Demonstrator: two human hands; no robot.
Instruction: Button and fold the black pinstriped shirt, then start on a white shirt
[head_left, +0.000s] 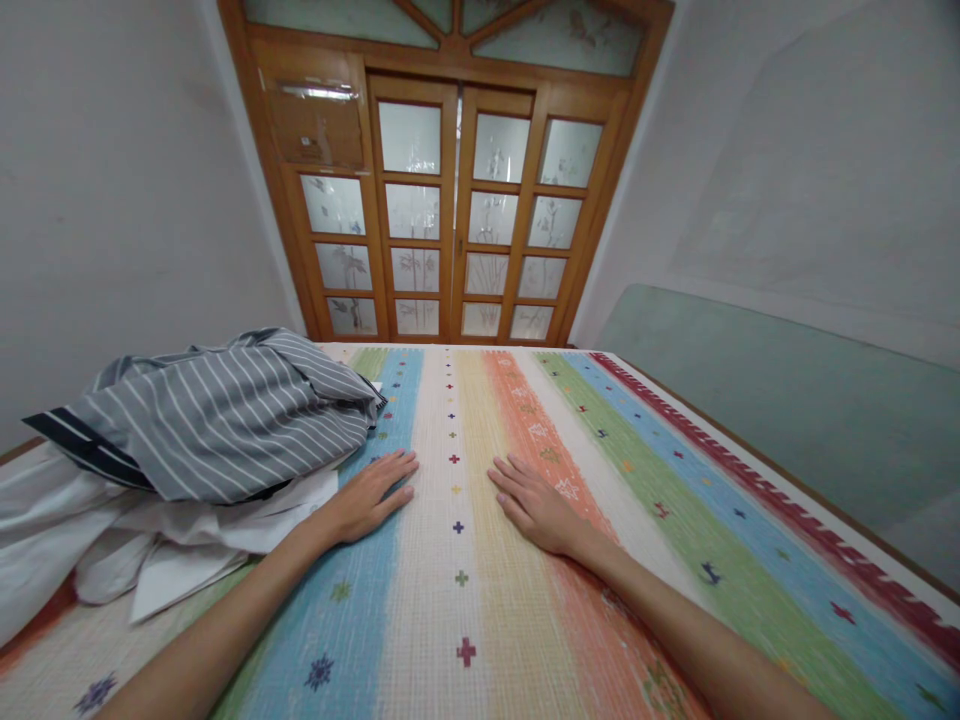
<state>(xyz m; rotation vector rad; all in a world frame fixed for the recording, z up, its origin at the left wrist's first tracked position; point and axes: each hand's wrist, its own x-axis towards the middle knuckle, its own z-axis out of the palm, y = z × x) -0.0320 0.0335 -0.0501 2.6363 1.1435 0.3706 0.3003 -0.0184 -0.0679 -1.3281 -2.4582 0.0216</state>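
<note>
My left hand (373,496) lies palm down on the blue stripe of a colourful striped bed cover (431,620), fingers stretched out. Across from it, my right hand (534,503) rests flat on the yellow and orange stripes, its fingers also extended. Neither hand holds anything. Just left of my left hand is a heap of clothes: a grey garment with white stripes and a dark band (232,420) on top, and white cloth (187,545) underneath it. The clothes are crumpled, so I cannot tell what kind each one is.
Wooden doors with frosted glass panes (450,220) stand beyond the far edge of the bed. A pale green panel (787,390) runs along the right side against the white wall (817,160). Another plain wall (127,190) rises on the left.
</note>
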